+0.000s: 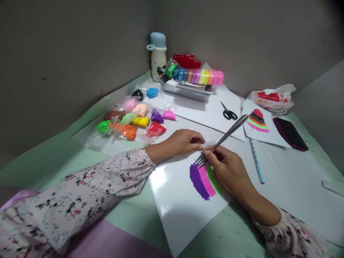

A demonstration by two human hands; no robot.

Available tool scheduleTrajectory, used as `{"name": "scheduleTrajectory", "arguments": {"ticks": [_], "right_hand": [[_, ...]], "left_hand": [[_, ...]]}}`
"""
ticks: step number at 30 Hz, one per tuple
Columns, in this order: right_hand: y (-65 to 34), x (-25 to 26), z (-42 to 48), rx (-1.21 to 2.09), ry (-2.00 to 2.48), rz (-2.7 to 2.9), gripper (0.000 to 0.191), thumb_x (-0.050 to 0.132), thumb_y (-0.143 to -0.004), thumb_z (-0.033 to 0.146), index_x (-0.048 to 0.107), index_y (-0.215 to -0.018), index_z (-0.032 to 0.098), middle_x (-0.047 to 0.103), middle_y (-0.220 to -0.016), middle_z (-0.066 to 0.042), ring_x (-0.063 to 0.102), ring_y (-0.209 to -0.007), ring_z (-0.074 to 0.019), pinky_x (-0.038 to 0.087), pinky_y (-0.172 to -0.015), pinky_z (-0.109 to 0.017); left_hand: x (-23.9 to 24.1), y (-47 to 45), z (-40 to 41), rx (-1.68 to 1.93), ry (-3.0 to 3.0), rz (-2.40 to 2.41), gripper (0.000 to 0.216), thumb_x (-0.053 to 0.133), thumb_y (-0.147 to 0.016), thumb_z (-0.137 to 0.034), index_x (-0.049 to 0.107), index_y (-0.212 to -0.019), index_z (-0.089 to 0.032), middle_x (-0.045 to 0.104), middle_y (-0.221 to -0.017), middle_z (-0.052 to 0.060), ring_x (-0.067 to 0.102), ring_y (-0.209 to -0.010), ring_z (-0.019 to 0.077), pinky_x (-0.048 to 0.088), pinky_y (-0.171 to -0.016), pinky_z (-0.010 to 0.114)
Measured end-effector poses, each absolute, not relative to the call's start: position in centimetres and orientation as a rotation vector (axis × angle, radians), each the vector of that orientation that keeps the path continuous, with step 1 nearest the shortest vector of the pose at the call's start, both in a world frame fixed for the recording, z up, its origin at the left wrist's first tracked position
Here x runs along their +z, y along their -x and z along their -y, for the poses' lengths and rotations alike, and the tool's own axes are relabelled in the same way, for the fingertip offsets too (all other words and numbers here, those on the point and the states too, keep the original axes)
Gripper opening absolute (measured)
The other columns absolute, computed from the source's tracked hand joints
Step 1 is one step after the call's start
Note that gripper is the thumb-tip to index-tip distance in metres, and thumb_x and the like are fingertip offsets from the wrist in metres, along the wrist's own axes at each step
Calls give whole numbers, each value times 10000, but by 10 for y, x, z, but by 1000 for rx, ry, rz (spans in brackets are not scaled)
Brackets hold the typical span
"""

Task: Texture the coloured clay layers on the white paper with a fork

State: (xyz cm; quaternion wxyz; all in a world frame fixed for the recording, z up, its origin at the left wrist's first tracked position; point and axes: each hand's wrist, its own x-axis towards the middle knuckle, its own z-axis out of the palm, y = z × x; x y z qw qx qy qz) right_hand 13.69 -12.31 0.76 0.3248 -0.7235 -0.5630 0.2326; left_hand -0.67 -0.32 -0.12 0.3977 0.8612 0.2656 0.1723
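My right hand (228,166) grips a metal fork (231,129) low on its handle, near the tines. The tines touch the top end of a purple clay band (199,182) on a white sheet (174,211). Beside the purple lie a pink band (207,181) and a green band (212,177), the green partly hidden under my right hand. My left hand (184,141) has its fingers curled at the sheet's far corner, thumb and fingertips closed on the paper close to my right fingertips.
Several bagged clays (129,130) lie at left. Behind stand a bottle (158,61) and a metal tray (185,91) with a clay pack (200,76). At right are scissors (229,114), a striped clay picture (258,123), a blue pencil (257,161), a phone (290,133) and tissues (272,100).
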Motion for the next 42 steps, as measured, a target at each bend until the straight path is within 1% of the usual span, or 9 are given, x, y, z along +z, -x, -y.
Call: {"name": "scheduleTrajectory", "arguments": {"ticks": [3,5,9,13,17,23,27,38,42], "right_hand": [[-137,7,124,629,1879,1429,211,547,-877,362,688,-913,210,694,-859,-30,593,-754,-188,421,-681,-310],[-138,8,124,644,1852,1396,211,553,-873,360,690,-914,205,694,-866,-31,598,-778,-190,424,-701,-310],[-141,12,125,773,1761,1425,234,548,-875,383,676,-918,192,665,-788,-17,568,-709,-167,415,-652,-288],[-142,14,125,874,1718,1593,196,544,-878,350,665,-884,196,640,-746,-1,550,-672,-152,413,-631,-277],[-141,12,124,848,1712,1682,186,530,-886,325,668,-904,201,657,-788,-8,572,-711,-160,424,-658,-285],[-140,10,122,814,1727,1709,191,516,-894,317,661,-889,193,639,-744,-2,551,-668,-151,416,-641,-287],[-141,6,121,805,1748,1659,206,518,-891,331,664,-913,188,640,-762,-8,550,-679,-158,414,-643,-294],[-139,4,121,752,1790,1571,252,519,-887,381,668,-892,178,610,-739,-7,514,-664,-154,394,-616,-289],[-138,5,121,736,1837,1540,277,517,-886,417,674,-892,189,564,-669,14,479,-614,-144,373,-573,-279]], "left_hand": [[-1,7,3,436,-2182,-677,233,588,-795,-279,692,-980,-182,711,-852,30,607,-757,151,416,-664,253],[0,7,4,432,-2181,-677,234,586,-793,-272,692,-983,-184,711,-848,26,607,-758,149,418,-667,251],[0,7,4,432,-2180,-668,236,581,-791,-254,692,-985,-180,713,-858,26,606,-767,148,425,-677,251],[-2,7,3,452,-2173,-665,238,587,-781,-239,692,-984,-174,716,-859,32,611,-773,150,433,-687,255],[-2,7,3,452,-2176,-646,236,579,-783,-229,691,-983,-173,717,-889,39,614,-797,154,440,-708,259],[-2,7,4,439,-2175,-648,234,572,-781,-222,690,-976,-172,717,-884,39,615,-792,155,442,-707,260],[-2,7,4,455,-2179,-653,233,574,-772,-211,690,-971,-169,718,-877,37,615,-783,153,440,-700,258],[-3,6,2,441,-2220,-664,237,575,-784,-224,690,-987,-183,716,-874,30,611,-776,148,435,-700,260],[-3,5,3,442,-2213,-658,228,580,-784,-225,690,-978,-179,712,-859,30,607,-759,144,431,-686,254]]}}
